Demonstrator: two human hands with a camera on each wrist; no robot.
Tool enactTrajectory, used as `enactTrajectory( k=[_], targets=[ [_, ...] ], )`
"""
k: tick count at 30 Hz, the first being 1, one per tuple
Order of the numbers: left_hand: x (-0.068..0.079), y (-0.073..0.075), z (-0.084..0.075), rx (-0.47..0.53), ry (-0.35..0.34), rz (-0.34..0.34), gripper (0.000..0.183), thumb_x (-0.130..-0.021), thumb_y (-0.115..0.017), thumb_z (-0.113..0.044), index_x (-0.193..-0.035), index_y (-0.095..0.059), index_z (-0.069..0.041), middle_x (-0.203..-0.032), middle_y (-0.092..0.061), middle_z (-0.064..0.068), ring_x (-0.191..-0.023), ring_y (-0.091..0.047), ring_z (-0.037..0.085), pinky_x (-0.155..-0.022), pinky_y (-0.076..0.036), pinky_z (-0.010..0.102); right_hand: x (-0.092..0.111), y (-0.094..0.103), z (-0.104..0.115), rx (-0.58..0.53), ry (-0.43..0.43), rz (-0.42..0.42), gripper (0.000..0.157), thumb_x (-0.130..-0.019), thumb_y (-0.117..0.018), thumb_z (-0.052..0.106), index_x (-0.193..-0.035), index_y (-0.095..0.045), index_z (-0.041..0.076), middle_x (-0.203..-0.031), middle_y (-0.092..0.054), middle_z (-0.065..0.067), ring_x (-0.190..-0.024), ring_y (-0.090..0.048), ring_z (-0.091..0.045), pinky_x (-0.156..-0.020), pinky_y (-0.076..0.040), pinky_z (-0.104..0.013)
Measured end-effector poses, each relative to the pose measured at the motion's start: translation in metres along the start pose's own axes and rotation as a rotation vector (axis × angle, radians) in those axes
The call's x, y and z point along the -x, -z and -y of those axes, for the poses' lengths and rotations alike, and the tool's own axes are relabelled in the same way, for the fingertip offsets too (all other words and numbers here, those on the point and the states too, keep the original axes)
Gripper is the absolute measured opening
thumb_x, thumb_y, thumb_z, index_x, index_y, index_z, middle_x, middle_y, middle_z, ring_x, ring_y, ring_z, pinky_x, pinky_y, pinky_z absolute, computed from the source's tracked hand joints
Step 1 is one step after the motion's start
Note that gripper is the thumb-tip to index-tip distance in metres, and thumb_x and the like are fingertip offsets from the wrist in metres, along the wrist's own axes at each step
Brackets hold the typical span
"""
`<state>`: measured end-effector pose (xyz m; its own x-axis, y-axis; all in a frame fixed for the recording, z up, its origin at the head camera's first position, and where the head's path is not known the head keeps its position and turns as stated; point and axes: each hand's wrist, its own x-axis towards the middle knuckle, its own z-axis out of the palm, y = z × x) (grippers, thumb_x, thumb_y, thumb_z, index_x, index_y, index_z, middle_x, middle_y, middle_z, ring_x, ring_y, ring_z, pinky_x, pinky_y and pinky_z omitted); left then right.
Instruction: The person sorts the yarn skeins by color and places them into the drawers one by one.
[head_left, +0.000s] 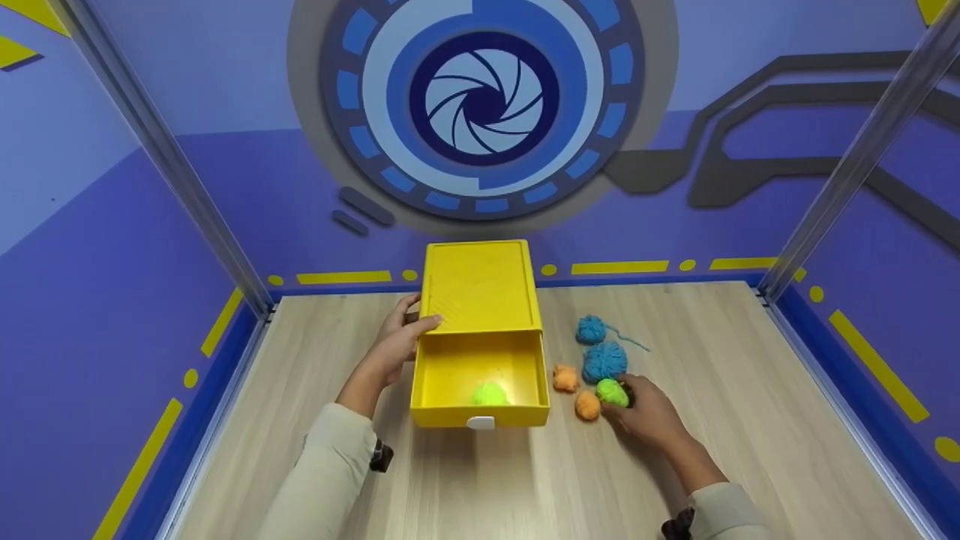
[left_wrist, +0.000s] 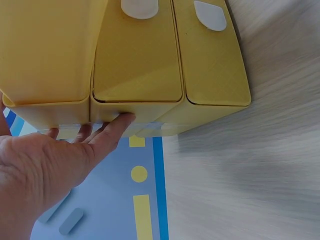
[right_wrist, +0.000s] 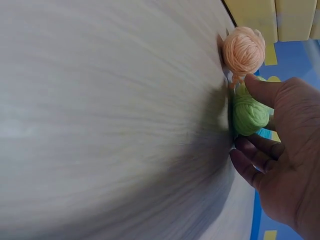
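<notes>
Head view: your right hand (head_left: 655,417) pinched the round green yarn ball (head_left: 610,391); left hand (head_left: 392,347), fingers spread.
A slack pinch risked it rolling.

From my remote station I'm seeing the drawer unit (head_left: 480,289) standing on the table (head_left: 712,367) before the wall (head_left: 225,210), one ball (head_left: 490,394) lying inside its pulled-out drawer (head_left: 442,417). Five yarn balls (head_left: 604,363) are lying to the unit's right, where the right hand (head_left: 652,412) is holding one; the left hand (head_left: 394,346) is resting against its left side.
</notes>
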<state>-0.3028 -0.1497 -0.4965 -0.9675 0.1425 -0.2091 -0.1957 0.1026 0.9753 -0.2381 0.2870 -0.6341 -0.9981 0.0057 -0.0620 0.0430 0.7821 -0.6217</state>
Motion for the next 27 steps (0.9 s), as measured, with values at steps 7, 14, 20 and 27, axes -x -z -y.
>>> enactTrajectory(
  k=[7, 14, 20, 27],
  targets=[
    [0.0, -0.001, -0.001, 0.0, 0.002, -0.002, 0.078, -0.099, -0.072, -0.038, -0.165, -0.033, -0.027, -0.156, -0.051, 0.014, -0.139, -0.06, 0.035, -0.112, -0.054, 0.062, 0.001, 0.002, 0.001, -0.021, -0.02, -0.008, 0.061, -0.097, -0.078, 0.033, -0.143, -0.059, -0.002, -0.136, -0.066, -0.022, -0.122, -0.064, -0.035, -0.11, -0.053, -0.059],
    [0.0, -0.001, -0.001, 0.0, -0.002, 0.002, 0.079, -0.099, -0.072, -0.037, -0.166, -0.031, -0.025, -0.157, -0.05, 0.015, -0.14, -0.059, 0.036, -0.112, -0.053, 0.063, 0.007, 0.006, 0.001, -0.028, -0.039, 0.001, 0.063, -0.098, -0.077, 0.032, -0.146, -0.056, -0.003, -0.141, -0.064, -0.024, -0.128, -0.063, -0.039, -0.112, -0.051, -0.061],
    [0.0, -0.001, 0.0, 0.01, -0.006, 0.008, 0.08, -0.099, -0.072, -0.037, -0.167, -0.031, -0.025, -0.156, -0.05, 0.015, -0.139, -0.06, 0.036, -0.112, -0.054, 0.062, 0.011, 0.011, 0.006, -0.018, -0.023, -0.042, 0.061, -0.096, -0.079, 0.032, -0.143, -0.058, -0.001, -0.133, -0.066, -0.02, -0.121, -0.065, -0.035, -0.106, -0.055, -0.058],
    [0.0, 0.0, 0.0, 0.002, 0.003, 0.0, 0.079, -0.099, -0.072, -0.038, -0.166, -0.032, -0.026, -0.157, -0.05, 0.014, -0.138, -0.061, 0.035, -0.111, -0.055, 0.061, 0.015, 0.021, 0.022, -0.018, 0.031, -0.074, 0.061, -0.095, -0.081, 0.033, -0.143, -0.06, 0.002, -0.133, -0.067, -0.017, -0.118, -0.065, -0.034, -0.102, -0.056, -0.056]
  ],
)
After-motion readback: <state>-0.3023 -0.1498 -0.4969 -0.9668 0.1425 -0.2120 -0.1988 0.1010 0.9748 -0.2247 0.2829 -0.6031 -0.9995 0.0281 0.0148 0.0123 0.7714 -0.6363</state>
